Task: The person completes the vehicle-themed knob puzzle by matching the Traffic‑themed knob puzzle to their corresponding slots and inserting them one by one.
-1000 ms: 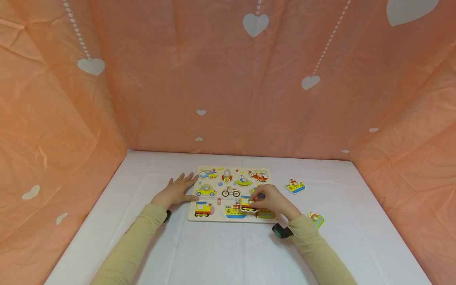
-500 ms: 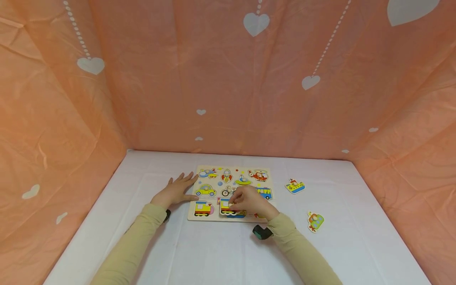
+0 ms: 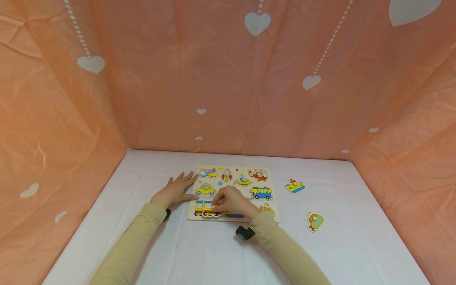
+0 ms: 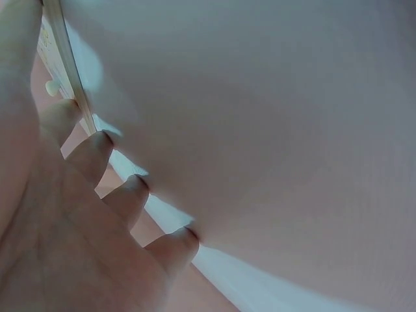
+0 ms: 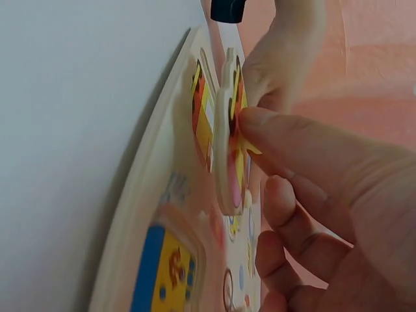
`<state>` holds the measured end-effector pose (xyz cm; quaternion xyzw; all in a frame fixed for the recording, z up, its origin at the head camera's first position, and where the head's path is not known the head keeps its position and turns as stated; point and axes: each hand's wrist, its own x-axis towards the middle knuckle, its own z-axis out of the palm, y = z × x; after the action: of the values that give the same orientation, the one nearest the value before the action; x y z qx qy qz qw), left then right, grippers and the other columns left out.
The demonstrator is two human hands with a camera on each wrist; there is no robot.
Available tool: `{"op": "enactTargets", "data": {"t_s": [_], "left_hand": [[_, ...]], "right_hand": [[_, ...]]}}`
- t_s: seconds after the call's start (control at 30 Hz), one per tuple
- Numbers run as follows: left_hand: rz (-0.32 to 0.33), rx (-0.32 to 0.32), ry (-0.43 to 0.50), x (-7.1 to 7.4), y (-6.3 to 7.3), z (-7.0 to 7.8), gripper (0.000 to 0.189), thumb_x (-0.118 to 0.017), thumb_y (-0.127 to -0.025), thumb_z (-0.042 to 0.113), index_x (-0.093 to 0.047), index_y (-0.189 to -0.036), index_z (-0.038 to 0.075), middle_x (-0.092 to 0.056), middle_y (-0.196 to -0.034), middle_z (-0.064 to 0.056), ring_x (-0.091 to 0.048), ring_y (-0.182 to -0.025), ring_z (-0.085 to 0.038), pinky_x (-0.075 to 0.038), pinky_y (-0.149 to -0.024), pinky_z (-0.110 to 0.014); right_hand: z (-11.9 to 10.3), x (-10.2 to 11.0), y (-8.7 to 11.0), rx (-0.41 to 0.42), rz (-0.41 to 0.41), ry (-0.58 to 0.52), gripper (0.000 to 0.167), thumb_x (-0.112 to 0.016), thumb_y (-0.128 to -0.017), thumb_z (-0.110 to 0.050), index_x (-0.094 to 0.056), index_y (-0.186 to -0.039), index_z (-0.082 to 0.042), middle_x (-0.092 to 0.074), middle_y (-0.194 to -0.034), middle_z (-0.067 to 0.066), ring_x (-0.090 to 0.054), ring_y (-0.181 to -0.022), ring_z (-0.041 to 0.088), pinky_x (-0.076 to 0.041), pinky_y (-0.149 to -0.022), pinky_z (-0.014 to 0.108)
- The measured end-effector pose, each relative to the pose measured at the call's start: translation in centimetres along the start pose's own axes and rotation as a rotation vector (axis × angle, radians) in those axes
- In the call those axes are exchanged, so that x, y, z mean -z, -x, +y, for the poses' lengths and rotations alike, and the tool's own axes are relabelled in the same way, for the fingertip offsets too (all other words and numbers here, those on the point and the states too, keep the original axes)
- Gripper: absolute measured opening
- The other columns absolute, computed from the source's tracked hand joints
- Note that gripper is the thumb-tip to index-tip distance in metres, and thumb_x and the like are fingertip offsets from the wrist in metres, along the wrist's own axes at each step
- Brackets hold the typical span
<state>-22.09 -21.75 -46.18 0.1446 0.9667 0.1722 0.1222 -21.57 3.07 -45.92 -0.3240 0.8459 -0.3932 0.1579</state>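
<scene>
My right hand [image 3: 233,202] pinches a wooden train puzzle piece [image 3: 208,209] by its knob, over the lower left of a wooden puzzle board [image 3: 190,213]. In the right wrist view the train piece [image 5: 224,140] stands off the board's surface, beside the printed train picture [image 5: 203,117]. With fingers spread, my left hand [image 3: 173,190] lies at the board's left edge, thumb and a fingertip touching it. In the left wrist view several fingertips [image 4: 172,250] of that hand rest on the white surface. The right hand hides part of the board's middle.
To the board's right lie a ship piece [image 3: 295,186] and a green submarine-like piece [image 3: 315,221]. On the board sit a bus piece [image 3: 261,192], a car piece [image 3: 205,190] and a helicopter piece [image 3: 259,175]. Orange heart-patterned cloth [image 3: 221,79] walls the white table.
My right hand has carried the train piece leftward across the board, from its lower right part to the printed train at lower left. The left hand has stayed in place.
</scene>
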Motion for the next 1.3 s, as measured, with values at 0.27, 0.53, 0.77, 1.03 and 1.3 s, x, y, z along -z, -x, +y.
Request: {"op": "enactTargets", "data": {"t_s": [0.27, 0.53, 0.77, 1.03, 1.3], "left_hand": [[0.010, -0.011, 0.004, 0.0, 0.1, -0.1, 0.088, -0.066, -0.083, 0.053, -0.028, -0.151, 0.011, -0.020, -0.156, -0.017, -0.011, -0.140, -0.045, -0.006, -0.105, -0.070], [0.016, -0.015, -0.002, 0.0, -0.1, -0.2, 0.089, -0.066, -0.083, 0.054, -0.029, -0.151, 0.011, -0.021, -0.156, -0.017, -0.011, -0.141, -0.045, -0.007, -0.105, -0.070], [0.016, -0.015, -0.003, -0.2, -0.2, -0.4, 0.089, -0.067, -0.083, 0.054, -0.029, -0.151, 0.011, -0.021, -0.156, -0.016, -0.011, -0.141, -0.045, -0.007, -0.105, -0.070], [0.006, -0.005, -0.006, -0.1, -0.1, -0.3, 0.088, -0.066, -0.083, 0.053, -0.028, -0.152, 0.012, -0.020, -0.156, -0.015, -0.010, -0.141, -0.044, -0.007, -0.106, -0.069], [0.009, -0.006, 0.004, -0.1, 0.0, -0.2, 0.088, -0.066, -0.083, 0.053, -0.029, -0.151, 0.011, -0.021, -0.156, -0.017, -0.011, -0.141, -0.045, -0.007, -0.105, -0.070]], "right_hand": [[-0.6, -1.0, -0.9, -0.006, 0.000, -0.012, 0.008, -0.081, -0.078, -0.013, -0.074, -0.081, -0.010, -0.062, -0.070, -0.008, -0.053, -0.062, 0.004, -0.043, -0.055, 0.018], [-0.3, -1.8, -1.8, -0.011, 0.021, 0.016, 0.007, -0.081, -0.077, -0.018, -0.075, -0.080, -0.015, -0.063, -0.072, -0.011, -0.053, -0.066, 0.003, -0.044, -0.060, 0.018], [-0.1, -2.7, -2.5, -0.035, 0.023, 0.019, 0.008, -0.082, -0.076, -0.018, -0.075, -0.078, -0.016, -0.062, -0.068, -0.011, -0.053, -0.064, 0.002, -0.043, -0.059, 0.017], [-0.6, -2.8, -2.6, -0.081, 0.013, 0.017, 0.007, -0.081, -0.077, -0.019, -0.075, -0.078, -0.016, -0.062, -0.065, -0.009, -0.052, -0.058, 0.004, -0.040, -0.053, 0.018], [-0.4, -2.9, -2.5, -0.085, 0.018, 0.011, 0.006, -0.081, -0.078, -0.018, -0.075, -0.079, -0.015, -0.061, -0.064, -0.008, -0.052, -0.057, 0.005, -0.040, -0.052, 0.018]]}}
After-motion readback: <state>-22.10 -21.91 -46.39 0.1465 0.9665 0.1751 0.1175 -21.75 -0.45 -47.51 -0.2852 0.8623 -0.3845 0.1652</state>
